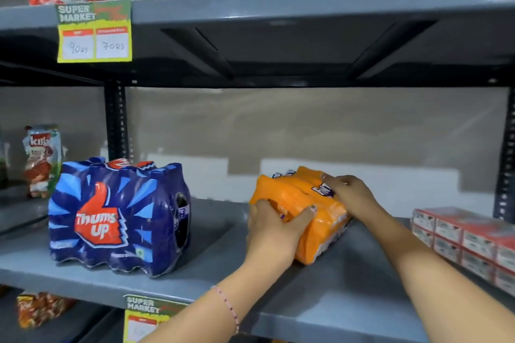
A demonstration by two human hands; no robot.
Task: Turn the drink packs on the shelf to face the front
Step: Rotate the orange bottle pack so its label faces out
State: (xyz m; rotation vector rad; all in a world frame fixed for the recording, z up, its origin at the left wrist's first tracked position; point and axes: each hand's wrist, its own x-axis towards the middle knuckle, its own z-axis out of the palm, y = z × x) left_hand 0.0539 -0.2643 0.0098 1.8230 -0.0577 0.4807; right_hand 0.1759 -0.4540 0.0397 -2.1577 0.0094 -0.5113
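Orange pack (299,213) on shelf (195,278), angled; left hand (274,227) fingers spread, gripping its near end; right hand (351,193) fingers curled over its top

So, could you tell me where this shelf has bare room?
Bare: between the Thums Up pack and orange pack, behind both, and the shelf front. Crowded: the red cartons at right.

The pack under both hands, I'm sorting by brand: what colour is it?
Orange pack, purple lettering; head view.
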